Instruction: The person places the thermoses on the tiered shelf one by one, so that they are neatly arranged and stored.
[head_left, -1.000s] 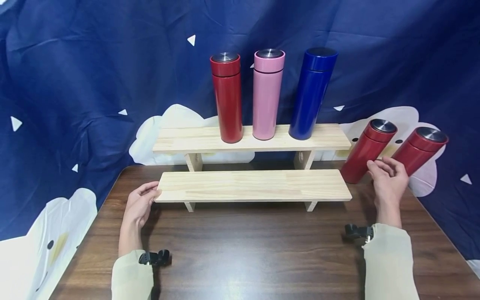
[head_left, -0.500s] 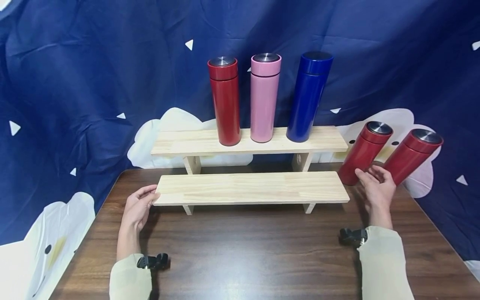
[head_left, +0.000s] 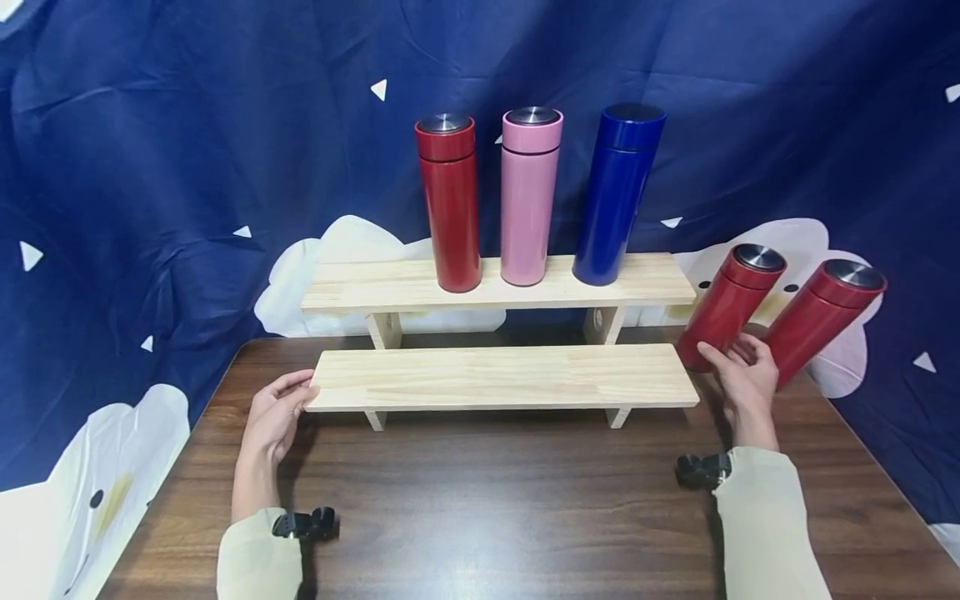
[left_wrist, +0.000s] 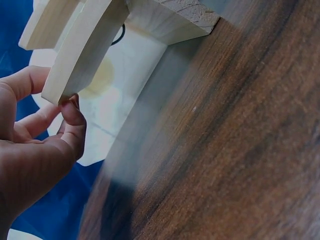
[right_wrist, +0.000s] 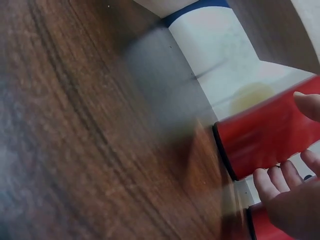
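Left hand [head_left: 272, 419] pinching grained pale-wood board [head_left: 502, 377], right hand [head_left: 750, 388] curled round glossy red cylindrical bottle [head_left: 729, 304]

I counted three red bottles [head_left: 452, 221], one pink bottle [head_left: 528, 212] and one blue bottle [head_left: 617, 204], five in all, with five round lids [head_left: 532, 116]. There were two wooden boards [head_left: 502, 377], two pale sleeves [head_left: 258, 560], two black wrist devices [head_left: 303, 524], one brown counter [head_left: 487, 508] and one blue cloth [head_left: 187, 125].

Upright red bottle [head_left: 727, 308] beside wooden shelf [head_left: 498, 379]
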